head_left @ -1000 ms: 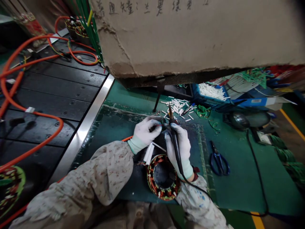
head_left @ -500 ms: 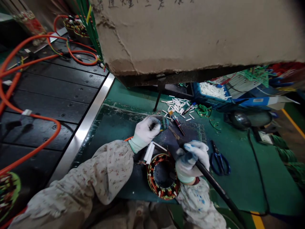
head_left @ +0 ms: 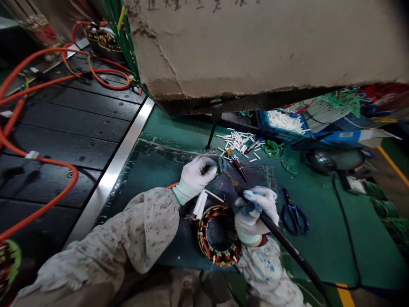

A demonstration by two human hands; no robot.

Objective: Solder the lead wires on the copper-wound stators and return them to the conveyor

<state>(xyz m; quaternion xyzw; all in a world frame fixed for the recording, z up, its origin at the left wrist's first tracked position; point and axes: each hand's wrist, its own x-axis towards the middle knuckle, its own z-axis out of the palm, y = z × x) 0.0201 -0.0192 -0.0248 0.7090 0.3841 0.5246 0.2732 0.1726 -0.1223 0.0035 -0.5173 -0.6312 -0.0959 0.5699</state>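
A round wound stator point(head_left: 218, 237) with copper coils lies on the green mat point(head_left: 319, 247) close to me. My left hand point(head_left: 195, 175), in a white glove, pinches the stator's wire ends and a small green piece just beyond the stator. White sleeving tubes point(head_left: 200, 204) stick up from the stator's rim under that hand. My right hand point(head_left: 254, 209), gloved too, grips a black soldering iron point(head_left: 281, 243). Its tip points up-left toward the left hand, a short way off the wires, and its handle runs back toward me at the lower right.
Blue scissors point(head_left: 295, 215) lie right of my right hand. Loose white tube pieces point(head_left: 238, 140) and a brush point(head_left: 237, 162) are scattered beyond. A blue bin point(head_left: 281, 128) of tubes stands far right, under a cardboard sheet point(head_left: 262, 47). Orange cables point(head_left: 41, 157) cross the black conveyor at left.
My right hand drew the soldering iron back from the wires toward the right and tilted it, so its handle now points to the lower right. The left hand stayed in place.
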